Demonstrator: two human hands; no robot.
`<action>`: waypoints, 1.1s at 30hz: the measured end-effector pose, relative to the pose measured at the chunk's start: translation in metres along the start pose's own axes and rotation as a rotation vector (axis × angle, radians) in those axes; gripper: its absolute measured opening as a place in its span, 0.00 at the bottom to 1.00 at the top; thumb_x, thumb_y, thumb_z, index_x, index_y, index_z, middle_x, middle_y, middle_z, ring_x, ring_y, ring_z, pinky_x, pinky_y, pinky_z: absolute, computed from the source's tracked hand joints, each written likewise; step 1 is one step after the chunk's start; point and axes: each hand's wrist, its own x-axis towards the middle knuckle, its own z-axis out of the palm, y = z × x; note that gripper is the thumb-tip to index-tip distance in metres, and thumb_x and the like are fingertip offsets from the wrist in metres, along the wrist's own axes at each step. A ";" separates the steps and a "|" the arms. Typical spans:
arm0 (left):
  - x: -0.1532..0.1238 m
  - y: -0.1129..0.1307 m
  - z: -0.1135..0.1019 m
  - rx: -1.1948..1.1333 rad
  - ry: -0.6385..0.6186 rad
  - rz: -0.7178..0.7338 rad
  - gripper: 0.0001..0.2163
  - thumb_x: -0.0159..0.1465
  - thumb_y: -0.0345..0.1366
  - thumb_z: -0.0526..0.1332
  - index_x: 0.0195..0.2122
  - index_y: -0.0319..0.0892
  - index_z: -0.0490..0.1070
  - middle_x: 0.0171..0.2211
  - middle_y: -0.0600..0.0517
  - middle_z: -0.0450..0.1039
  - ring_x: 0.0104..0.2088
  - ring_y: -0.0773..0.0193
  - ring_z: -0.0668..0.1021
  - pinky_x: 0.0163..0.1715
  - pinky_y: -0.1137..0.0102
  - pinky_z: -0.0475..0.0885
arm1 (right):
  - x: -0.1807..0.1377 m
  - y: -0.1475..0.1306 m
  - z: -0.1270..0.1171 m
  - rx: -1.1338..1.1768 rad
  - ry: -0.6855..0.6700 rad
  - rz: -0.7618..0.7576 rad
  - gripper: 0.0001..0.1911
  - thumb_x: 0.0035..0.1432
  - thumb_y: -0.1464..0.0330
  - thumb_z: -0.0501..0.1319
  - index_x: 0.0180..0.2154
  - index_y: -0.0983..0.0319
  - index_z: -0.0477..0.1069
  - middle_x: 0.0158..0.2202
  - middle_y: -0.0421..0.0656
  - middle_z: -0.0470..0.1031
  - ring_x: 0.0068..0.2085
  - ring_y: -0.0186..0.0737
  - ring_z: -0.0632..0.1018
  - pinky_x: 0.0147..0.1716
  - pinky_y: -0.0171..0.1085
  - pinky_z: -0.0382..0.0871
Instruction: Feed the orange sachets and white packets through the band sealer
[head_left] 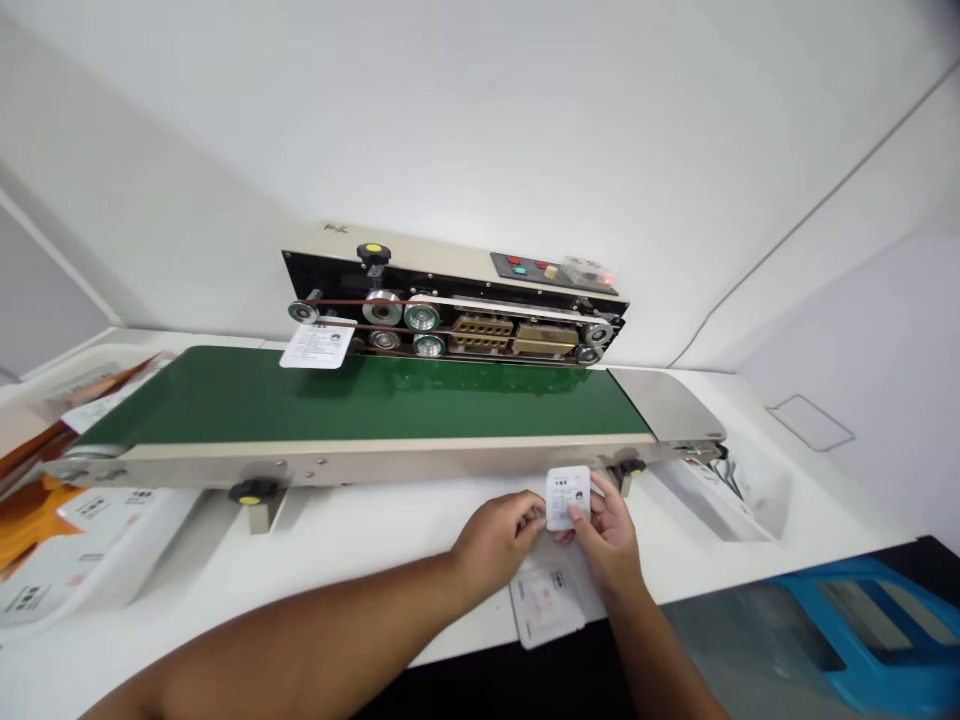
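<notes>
A small white printed sachet (568, 497) stands nearly upright in front of the conveyor, its text facing me. My right hand (611, 535) grips it from the right, thumb on its front and fingers behind. Close to its left edge is my left hand (499, 540), fingers curled into a pinch; whatever lies between the fingertips is hidden. Below both hands, a larger white pouch (551, 605) with red and black print lies at the table's front edge. Another printed sachet (317, 345) hangs at the left end of the band sealer (457, 290), over the green conveyor belt (375, 395).
On the left, a white bin (161, 530) holds printed pouches and orange packaging (37, 520). A clear bin (739, 510) with packets stands at right under the conveyor's metal end plate (667, 403). A blue container (885, 620) sits below the table at right.
</notes>
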 end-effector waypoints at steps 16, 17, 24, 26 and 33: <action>-0.040 -0.014 0.036 0.243 -0.676 0.577 0.19 0.50 0.22 0.69 0.13 0.43 0.60 0.44 0.58 0.82 0.67 0.52 0.67 0.71 0.51 0.47 | 0.002 0.002 0.006 -0.114 0.114 -0.028 0.31 0.61 0.58 0.67 0.61 0.61 0.63 0.42 0.48 0.82 0.27 0.39 0.80 0.27 0.39 0.77; -0.039 -0.014 0.035 0.214 -0.678 0.563 0.18 0.50 0.22 0.69 0.13 0.44 0.61 0.43 0.59 0.83 0.67 0.52 0.67 0.71 0.50 0.49 | 0.001 0.002 0.006 -0.111 0.112 -0.027 0.31 0.60 0.58 0.67 0.61 0.60 0.64 0.43 0.48 0.82 0.27 0.39 0.80 0.27 0.39 0.77; -0.034 -0.012 0.028 0.205 -0.741 0.587 0.16 0.49 0.28 0.71 0.15 0.45 0.63 0.42 0.57 0.83 0.68 0.49 0.66 0.71 0.49 0.46 | 0.003 -0.020 0.004 -0.040 0.112 -0.027 0.31 0.60 0.60 0.69 0.61 0.59 0.64 0.38 0.44 0.82 0.21 0.34 0.74 0.19 0.36 0.72; -0.034 -0.015 0.029 0.225 -0.726 0.638 0.15 0.50 0.28 0.71 0.16 0.45 0.64 0.43 0.55 0.83 0.68 0.48 0.65 0.71 0.47 0.46 | 0.008 -0.037 0.004 -0.011 0.096 -0.059 0.31 0.59 0.60 0.69 0.61 0.59 0.65 0.37 0.43 0.81 0.19 0.32 0.72 0.17 0.35 0.69; -0.034 -0.021 0.028 0.268 -0.751 0.682 0.10 0.51 0.30 0.70 0.19 0.48 0.70 0.44 0.57 0.83 0.69 0.48 0.64 0.71 0.48 0.45 | 0.075 -0.113 -0.010 -0.119 0.176 -0.211 0.32 0.55 0.61 0.72 0.59 0.61 0.70 0.28 0.39 0.78 0.16 0.28 0.68 0.13 0.29 0.61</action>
